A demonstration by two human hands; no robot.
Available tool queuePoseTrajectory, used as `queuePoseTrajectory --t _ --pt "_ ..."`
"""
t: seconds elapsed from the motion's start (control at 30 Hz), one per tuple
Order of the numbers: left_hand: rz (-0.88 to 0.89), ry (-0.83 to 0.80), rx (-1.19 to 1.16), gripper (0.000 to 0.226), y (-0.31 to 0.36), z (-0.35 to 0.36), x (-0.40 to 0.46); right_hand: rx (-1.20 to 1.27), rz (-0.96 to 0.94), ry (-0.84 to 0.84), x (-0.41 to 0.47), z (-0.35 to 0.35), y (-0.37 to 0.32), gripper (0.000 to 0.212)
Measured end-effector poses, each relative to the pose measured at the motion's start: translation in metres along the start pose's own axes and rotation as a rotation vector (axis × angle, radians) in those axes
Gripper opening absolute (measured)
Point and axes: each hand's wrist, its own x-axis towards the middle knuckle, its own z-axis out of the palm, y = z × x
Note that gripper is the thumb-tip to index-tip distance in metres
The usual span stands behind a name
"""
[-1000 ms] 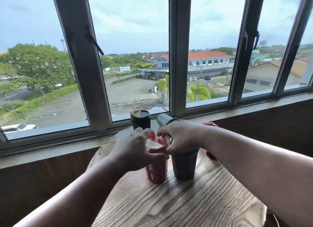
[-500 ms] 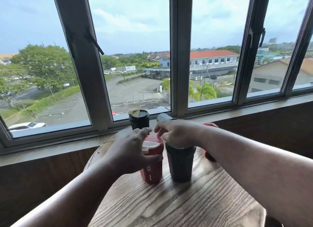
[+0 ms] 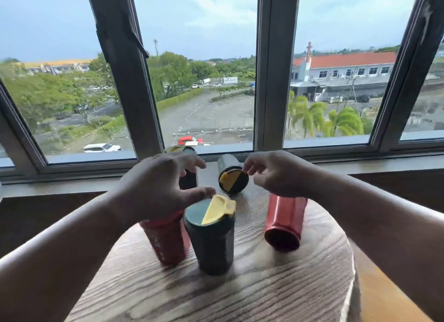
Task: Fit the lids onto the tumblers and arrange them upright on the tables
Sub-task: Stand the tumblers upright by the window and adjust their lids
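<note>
Grey tumbler [image 3: 230,174] lies tipped behind upright dark tumbler [image 3: 211,235], long axis toward window, lidded end facing us; right hand [image 3: 276,172] nearest, loosely open, empty; left hand [image 3: 158,189] spread, empty.

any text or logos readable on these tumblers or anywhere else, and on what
Red tumbler, upright under the left hand: pale lettering runs down its side, too blurred to read; only an "X"-like letter shows.
Dark tumbler and its lid: none visible.
Lying red tumbler: none visible.
Buildings outside the window: nothing legible.
</note>
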Motion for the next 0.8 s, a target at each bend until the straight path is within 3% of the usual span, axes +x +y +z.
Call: queuePoseTrajectory --t 0.13,0.27,0.43,0.53,0.63,0.8 --pt "0.025 -0.035 -0.007 0.054 0.062 0.003 0.019 -0.042 0.076 -0.017 -0.005 -0.014 0.054 0.024" --pt "0.062 -0.219 0.147 0.046 0.114 0.012 0.045 -0.003 0.193 -0.035 -0.012 -0.017 0.096 0.032" --pt "-0.002 -0.374 0.312 0.081 0.158 0.047 0.086 0.218 0.365 -0.036 -0.015 -0.003 0.132 0.049" --pt "-0.093 -0.36 0.372 0.081 0.175 0.074 0.109 0.401 0.434 -0.157 -0.023 0.003 0.134 0.03" --pt "-0.178 -0.395 0.298 0.072 0.184 0.092 0.12 0.551 0.45 -0.203 -0.03 0.005 0.131 0.034" --pt "-0.352 -0.443 -0.073 0.042 0.179 0.114 0.119 0.779 0.423 -0.189 -0.038 0.01 0.133 0.029"
